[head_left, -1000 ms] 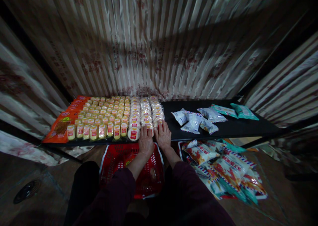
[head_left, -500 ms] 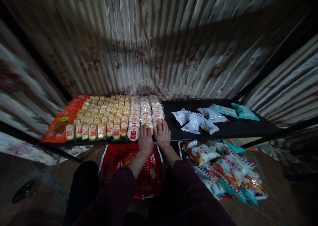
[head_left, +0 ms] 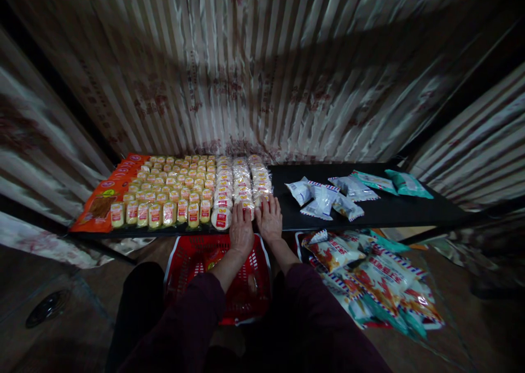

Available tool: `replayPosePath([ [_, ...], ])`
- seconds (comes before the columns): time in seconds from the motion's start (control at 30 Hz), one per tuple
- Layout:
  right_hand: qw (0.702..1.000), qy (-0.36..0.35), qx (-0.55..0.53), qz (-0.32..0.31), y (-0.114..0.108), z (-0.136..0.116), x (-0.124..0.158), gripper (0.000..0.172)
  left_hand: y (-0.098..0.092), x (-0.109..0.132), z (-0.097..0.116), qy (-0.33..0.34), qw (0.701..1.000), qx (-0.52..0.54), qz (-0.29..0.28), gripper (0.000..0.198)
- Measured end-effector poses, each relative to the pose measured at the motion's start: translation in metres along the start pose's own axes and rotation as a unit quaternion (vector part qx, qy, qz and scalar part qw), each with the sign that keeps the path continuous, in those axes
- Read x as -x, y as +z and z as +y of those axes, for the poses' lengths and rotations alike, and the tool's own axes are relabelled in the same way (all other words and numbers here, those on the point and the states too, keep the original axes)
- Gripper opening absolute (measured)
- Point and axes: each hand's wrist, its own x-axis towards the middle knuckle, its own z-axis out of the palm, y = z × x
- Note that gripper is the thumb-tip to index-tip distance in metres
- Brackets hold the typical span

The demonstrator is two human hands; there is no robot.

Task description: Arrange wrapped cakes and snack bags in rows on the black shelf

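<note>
Rows of round, white wrapped cakes (head_left: 222,218) with red labels run from the back of the black shelf to its front edge. My left hand (head_left: 241,232) lies with stretched fingers against the front end of the middle row. Beside it, my right hand (head_left: 269,222) has its fingers extended over the front of the right-hand row. Fingers and palms cover the front cakes there, and a bit of wrapper shows between the two hands. To the left stand several rows of small yellow wrapped cakes (head_left: 168,213). An orange snack bag (head_left: 102,200) lies at their left.
White snack bags (head_left: 322,200) and teal bags (head_left: 410,184) lie on the right of the shelf (head_left: 394,211). Below it are a red basket (head_left: 180,252) with a few items inside and another basket heaped with chip-style bags (head_left: 381,277). A striped curtain (head_left: 246,61) hangs behind.
The view has shifted very slightly. Both hands keep nearly the same place at the front of the round cake rows.
</note>
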Motion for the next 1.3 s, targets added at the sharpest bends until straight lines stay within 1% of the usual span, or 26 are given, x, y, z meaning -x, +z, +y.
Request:
replayPosePath([
  [0.13, 1.0, 0.001, 0.005, 0.016, -0.002, -0.001, 0.002, 0.051, 0.004, 0.007, -0.005, 0.022, 1.0, -0.004, 0.0, 0.046],
  [0.3, 1.0, 0.003, 0.002, 0.016, -0.002, -0.001, 0.004, 0.051, 0.008, 0.011, -0.009, 0.046, 0.999, -0.004, 0.008, 0.046],
  [0.43, 1.0, -0.002, 0.003, 0.02, -0.002, 0.0, 0.006, 0.052, 0.009, 0.014, -0.01, 0.056, 0.998, -0.002, 0.021, 0.043],
  [0.57, 1.0, -0.007, 0.008, 0.023, 0.0, 0.002, 0.007, 0.052, 0.008, 0.018, -0.011, 0.063, 0.998, 0.004, 0.02, 0.048],
  [0.77, 0.999, -0.009, 0.0, 0.033, 0.001, 0.005, 0.011, 0.052, 0.005, 0.022, -0.011, 0.064, 0.998, -0.006, 0.019, 0.052],
  [1.03, 0.999, -0.011, -0.008, 0.044, -0.001, 0.005, 0.023, 0.049, 0.001, 0.026, -0.01, 0.055, 0.998, -0.018, 0.008, 0.052],
  [1.17, 0.997, -0.048, -0.023, 0.055, -0.005, 0.002, 0.031, 0.049, -0.006, 0.031, -0.006, 0.05, 0.999, -0.011, -0.006, 0.05],
  [1.23, 0.995, -0.074, -0.035, 0.051, -0.007, -0.002, 0.034, 0.049, -0.012, 0.036, -0.005, 0.036, 0.999, -0.007, -0.008, 0.05],
  [1.3, 0.995, -0.085, -0.039, 0.046, -0.008, -0.006, 0.037, 0.049, -0.017, 0.043, -0.006, 0.017, 1.0, -0.004, -0.001, 0.051],
])
